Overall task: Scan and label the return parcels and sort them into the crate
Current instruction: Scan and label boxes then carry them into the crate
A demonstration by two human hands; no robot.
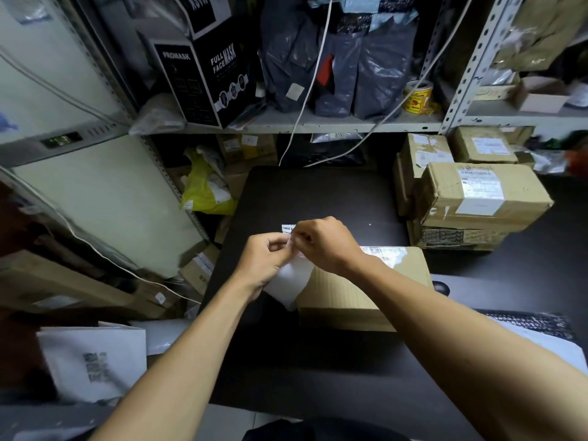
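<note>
A brown cardboard parcel (343,291) lies on the black table (318,192), with an old white label along its far edge. Over its left end I hold a white label sheet (291,281). My left hand (265,262) grips the sheet from the left. My right hand (324,243) pinches its upper edge, fingertips meeting those of the left hand. The sheet's lower part hangs down over the parcel's left corner.
Taped cardboard boxes (477,198) are stacked at the table's right. A metal shelf (318,125) behind holds grey poly mailers, a black mask box and a yellow sticker roll (418,97). White cables hang down. A white paper bag (95,361) stands at lower left.
</note>
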